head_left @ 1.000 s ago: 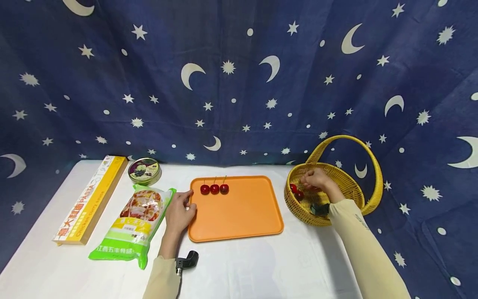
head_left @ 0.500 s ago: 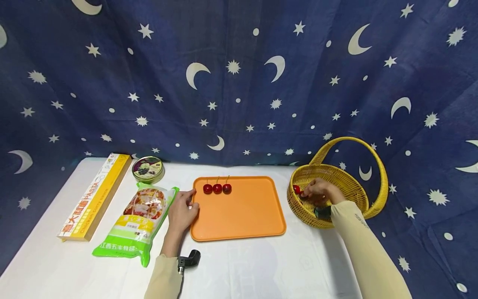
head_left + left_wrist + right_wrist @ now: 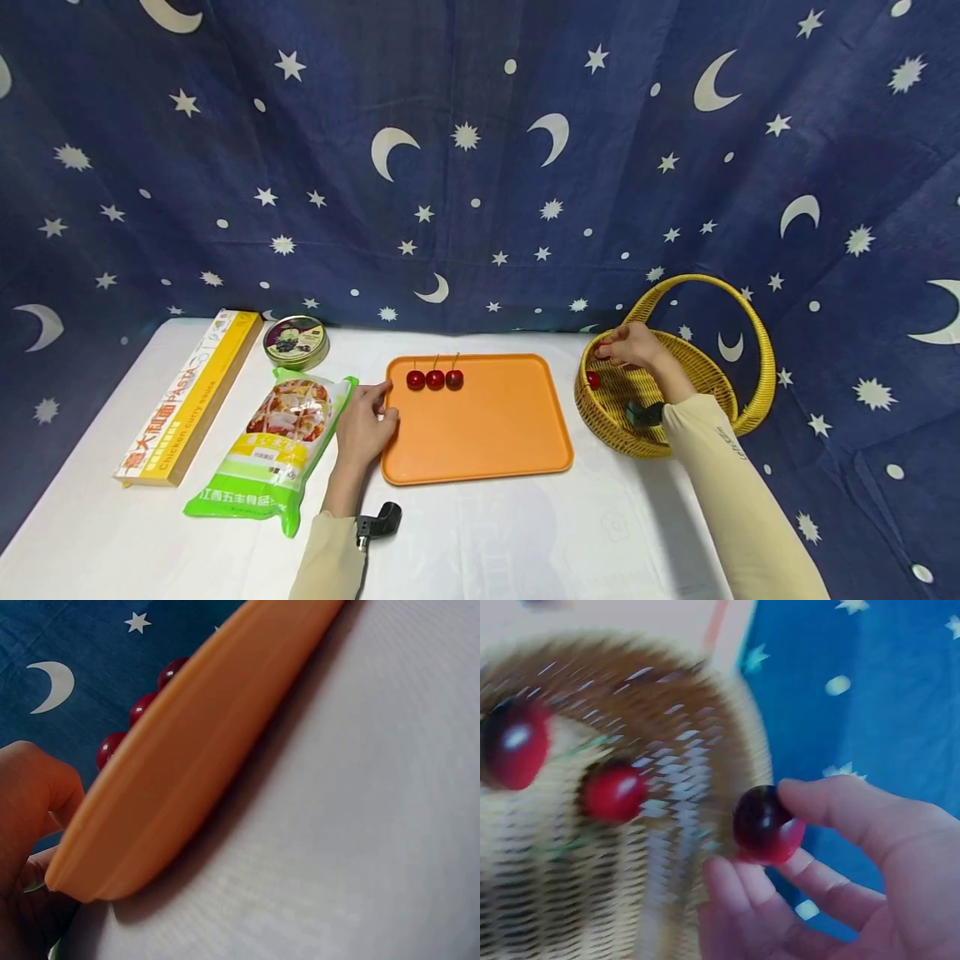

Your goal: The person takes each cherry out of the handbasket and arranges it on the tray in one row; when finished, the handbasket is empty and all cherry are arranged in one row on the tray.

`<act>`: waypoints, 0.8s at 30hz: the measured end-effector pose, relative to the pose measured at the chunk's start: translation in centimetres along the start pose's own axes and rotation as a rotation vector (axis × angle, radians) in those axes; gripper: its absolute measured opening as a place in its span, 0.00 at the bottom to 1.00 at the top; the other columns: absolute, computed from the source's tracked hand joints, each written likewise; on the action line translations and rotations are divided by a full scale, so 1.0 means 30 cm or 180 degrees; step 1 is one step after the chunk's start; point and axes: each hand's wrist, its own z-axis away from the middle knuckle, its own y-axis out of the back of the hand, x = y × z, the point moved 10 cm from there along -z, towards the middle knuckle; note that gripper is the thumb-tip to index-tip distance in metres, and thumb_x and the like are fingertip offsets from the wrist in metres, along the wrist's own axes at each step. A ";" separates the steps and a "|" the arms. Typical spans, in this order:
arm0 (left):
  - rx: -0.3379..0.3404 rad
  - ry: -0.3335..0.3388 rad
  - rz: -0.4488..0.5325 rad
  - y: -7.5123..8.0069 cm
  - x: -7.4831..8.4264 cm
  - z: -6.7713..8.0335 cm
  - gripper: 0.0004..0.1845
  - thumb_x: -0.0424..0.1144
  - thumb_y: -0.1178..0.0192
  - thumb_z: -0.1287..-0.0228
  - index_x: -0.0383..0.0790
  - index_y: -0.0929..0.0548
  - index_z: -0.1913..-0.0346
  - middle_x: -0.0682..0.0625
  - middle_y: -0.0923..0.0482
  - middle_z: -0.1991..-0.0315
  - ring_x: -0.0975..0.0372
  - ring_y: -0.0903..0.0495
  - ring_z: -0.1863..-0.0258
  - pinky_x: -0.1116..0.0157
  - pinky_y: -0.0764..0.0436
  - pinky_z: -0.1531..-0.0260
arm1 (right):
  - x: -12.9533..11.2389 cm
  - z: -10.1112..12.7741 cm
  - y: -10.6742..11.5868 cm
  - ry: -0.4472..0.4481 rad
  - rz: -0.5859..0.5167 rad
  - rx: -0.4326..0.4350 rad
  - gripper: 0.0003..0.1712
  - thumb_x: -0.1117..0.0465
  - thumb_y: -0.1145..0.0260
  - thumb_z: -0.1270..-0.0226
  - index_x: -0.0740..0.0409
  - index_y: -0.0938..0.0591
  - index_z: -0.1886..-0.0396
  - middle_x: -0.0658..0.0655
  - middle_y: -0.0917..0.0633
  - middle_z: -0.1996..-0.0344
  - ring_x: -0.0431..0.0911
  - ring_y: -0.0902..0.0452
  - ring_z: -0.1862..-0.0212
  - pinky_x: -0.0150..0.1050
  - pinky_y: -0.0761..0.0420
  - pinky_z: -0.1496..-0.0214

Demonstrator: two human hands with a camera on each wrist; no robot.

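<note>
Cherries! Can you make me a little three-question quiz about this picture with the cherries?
1. How many cherries sit in a row on the orange tray?
2. True or false: the right hand pinches a cherry over the basket.
3. What does the left hand touch? A) the round tin B) the tray's edge C) the basket's handle

Key:
1. Three.
2. True; the right wrist view shows it between thumb and fingers, with two more cherries lying in the basket.
3. B.
</note>
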 end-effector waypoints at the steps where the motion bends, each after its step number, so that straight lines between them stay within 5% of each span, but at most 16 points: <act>1: 0.0000 0.0000 -0.0001 0.001 0.000 0.000 0.25 0.32 0.39 0.51 0.35 0.15 0.46 0.44 0.25 0.64 0.57 0.29 0.74 0.60 0.33 0.75 | -0.027 -0.001 -0.003 0.0059 -0.0049 0.0039 0.20 0.61 0.30 0.39 0.71 0.22 0.53 0.57 0.17 0.68 0.42 0.19 0.70 0.41 0.18 0.63; 6: -0.0041 0.0033 -0.0010 0.000 -0.004 0.000 0.25 0.32 0.39 0.50 0.35 0.16 0.45 0.44 0.25 0.63 0.56 0.28 0.73 0.59 0.32 0.74 | -0.153 -0.007 -0.074 0.0352 -0.0156 0.0088 0.24 0.61 0.29 0.41 0.73 0.21 0.50 0.63 0.15 0.68 0.42 0.18 0.72 0.38 0.18 0.66; 11: -0.0065 0.0061 -0.0018 -0.002 -0.006 -0.001 0.25 0.32 0.39 0.49 0.36 0.16 0.44 0.43 0.25 0.61 0.55 0.28 0.71 0.58 0.31 0.72 | -0.266 -0.012 -0.237 0.0705 -0.0144 0.0003 0.19 0.63 0.27 0.44 0.71 0.17 0.55 0.64 0.14 0.73 0.40 0.22 0.76 0.36 0.22 0.72; 13: -0.0065 0.0062 -0.0012 -0.002 -0.005 0.000 0.25 0.32 0.39 0.50 0.35 0.16 0.44 0.43 0.24 0.61 0.56 0.27 0.72 0.57 0.31 0.72 | -0.302 -0.015 -0.315 0.0803 -0.0150 -0.0062 0.18 0.63 0.27 0.46 0.70 0.16 0.57 0.63 0.14 0.74 0.48 0.19 0.75 0.34 0.23 0.72; 18: -0.0053 0.0031 0.0004 0.000 -0.004 0.001 0.25 0.32 0.39 0.50 0.35 0.16 0.45 0.44 0.25 0.62 0.57 0.28 0.73 0.59 0.31 0.74 | -0.335 -0.045 -0.489 0.0780 -0.0099 -0.0190 0.16 0.63 0.24 0.47 0.68 0.16 0.60 0.59 0.15 0.77 0.62 0.16 0.65 0.31 0.25 0.72; 24: -0.0010 0.0007 0.0007 0.002 -0.006 -0.001 0.25 0.32 0.39 0.51 0.35 0.15 0.45 0.44 0.24 0.62 0.57 0.28 0.73 0.59 0.31 0.74 | -0.344 -0.075 -0.603 0.0663 -0.0172 -0.0363 0.16 0.65 0.24 0.47 0.69 0.18 0.62 0.56 0.17 0.78 0.58 0.16 0.70 0.35 0.20 0.70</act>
